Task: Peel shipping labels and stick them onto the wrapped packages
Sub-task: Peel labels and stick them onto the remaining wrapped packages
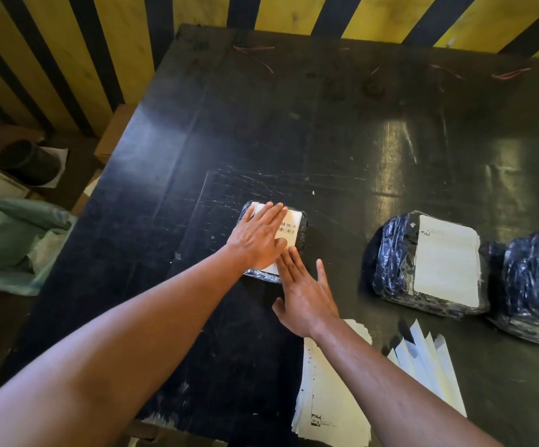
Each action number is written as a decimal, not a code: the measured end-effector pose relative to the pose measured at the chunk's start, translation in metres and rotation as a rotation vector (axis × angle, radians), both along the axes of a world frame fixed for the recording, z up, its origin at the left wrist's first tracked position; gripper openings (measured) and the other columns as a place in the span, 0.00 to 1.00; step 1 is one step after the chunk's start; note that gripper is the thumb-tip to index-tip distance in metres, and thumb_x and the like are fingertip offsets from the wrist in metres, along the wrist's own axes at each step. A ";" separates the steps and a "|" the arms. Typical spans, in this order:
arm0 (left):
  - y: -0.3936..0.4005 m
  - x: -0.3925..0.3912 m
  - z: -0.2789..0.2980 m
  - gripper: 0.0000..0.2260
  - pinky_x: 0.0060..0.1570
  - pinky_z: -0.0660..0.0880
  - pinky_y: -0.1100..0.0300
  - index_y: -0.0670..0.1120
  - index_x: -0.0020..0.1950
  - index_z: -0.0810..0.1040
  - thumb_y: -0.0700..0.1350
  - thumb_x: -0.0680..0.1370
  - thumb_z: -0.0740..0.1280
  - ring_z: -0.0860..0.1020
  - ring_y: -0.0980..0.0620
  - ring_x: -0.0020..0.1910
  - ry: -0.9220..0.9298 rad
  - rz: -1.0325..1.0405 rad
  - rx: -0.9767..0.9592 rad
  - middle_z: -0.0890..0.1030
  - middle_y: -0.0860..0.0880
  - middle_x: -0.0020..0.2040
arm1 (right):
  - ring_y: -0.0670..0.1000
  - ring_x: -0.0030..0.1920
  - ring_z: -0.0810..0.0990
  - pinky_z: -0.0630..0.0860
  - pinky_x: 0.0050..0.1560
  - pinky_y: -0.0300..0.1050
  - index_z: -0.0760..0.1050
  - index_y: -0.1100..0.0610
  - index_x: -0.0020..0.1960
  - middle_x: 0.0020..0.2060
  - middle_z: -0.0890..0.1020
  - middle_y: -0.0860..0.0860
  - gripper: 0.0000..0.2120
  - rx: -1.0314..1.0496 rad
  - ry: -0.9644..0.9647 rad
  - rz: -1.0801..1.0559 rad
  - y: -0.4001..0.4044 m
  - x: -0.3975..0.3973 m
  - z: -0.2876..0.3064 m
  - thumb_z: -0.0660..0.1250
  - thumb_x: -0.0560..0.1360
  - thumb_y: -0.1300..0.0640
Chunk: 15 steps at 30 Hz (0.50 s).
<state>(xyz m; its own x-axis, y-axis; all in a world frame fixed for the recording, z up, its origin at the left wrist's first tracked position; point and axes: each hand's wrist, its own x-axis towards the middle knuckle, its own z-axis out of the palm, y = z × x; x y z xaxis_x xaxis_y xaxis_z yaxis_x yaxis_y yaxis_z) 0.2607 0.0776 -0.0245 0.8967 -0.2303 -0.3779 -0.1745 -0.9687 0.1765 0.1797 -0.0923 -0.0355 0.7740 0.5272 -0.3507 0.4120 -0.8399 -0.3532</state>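
A small package [301, 235] wrapped in black plastic lies in the middle of the black table [216, 130]. A white shipping label [289, 228] with barcodes lies on its top. My left hand [258, 235] presses flat on the label with straight fingers. My right hand [305, 293] is flat too, and its fingertips touch the package's near edge. A stack of label sheets [329, 401] lies near the front edge under my right forearm. To the right sits a second wrapped package [394, 262] bearing a white label [447, 261].
A third black-wrapped package [536, 285] lies at the right edge. Loose white backing strips [429, 359] fan out beside the sheet stack. Left of the table, on the floor, are a green bag [16, 243], a dark pot [31, 162] and cardboard boxes. A yellow-and-black striped wall stands behind.
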 end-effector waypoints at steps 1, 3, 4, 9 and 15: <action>0.001 0.001 -0.003 0.31 0.83 0.36 0.45 0.48 0.87 0.43 0.56 0.87 0.50 0.40 0.50 0.86 0.012 0.013 0.008 0.43 0.49 0.87 | 0.49 0.83 0.30 0.35 0.81 0.68 0.32 0.53 0.84 0.84 0.34 0.48 0.43 0.005 -0.002 0.001 -0.001 0.001 0.000 0.59 0.83 0.46; 0.007 0.011 -0.004 0.31 0.83 0.37 0.44 0.49 0.87 0.43 0.58 0.87 0.47 0.39 0.49 0.86 0.020 0.064 0.053 0.42 0.49 0.87 | 0.48 0.82 0.30 0.35 0.81 0.67 0.33 0.52 0.85 0.84 0.33 0.47 0.42 -0.012 -0.001 0.010 -0.001 0.001 0.002 0.58 0.83 0.46; 0.010 0.018 -0.003 0.31 0.83 0.38 0.43 0.49 0.87 0.44 0.60 0.87 0.47 0.39 0.48 0.86 0.027 0.094 0.066 0.41 0.49 0.87 | 0.48 0.82 0.30 0.35 0.81 0.67 0.33 0.52 0.85 0.83 0.33 0.46 0.42 -0.021 0.005 0.015 -0.001 0.002 0.004 0.58 0.83 0.46; 0.027 0.011 0.005 0.31 0.79 0.61 0.40 0.53 0.86 0.53 0.60 0.85 0.57 0.57 0.41 0.84 -0.005 0.465 -0.142 0.48 0.47 0.87 | 0.46 0.85 0.47 0.53 0.84 0.58 0.53 0.51 0.86 0.86 0.51 0.46 0.39 0.293 0.042 -0.130 -0.006 0.009 0.008 0.65 0.79 0.51; 0.044 -0.057 -0.011 0.26 0.67 0.77 0.50 0.49 0.76 0.74 0.57 0.80 0.70 0.82 0.48 0.63 0.132 1.020 -0.620 0.83 0.49 0.67 | 0.55 0.72 0.74 0.74 0.72 0.55 0.63 0.50 0.81 0.76 0.68 0.52 0.36 0.465 0.286 -0.853 0.000 0.027 0.005 0.72 0.77 0.45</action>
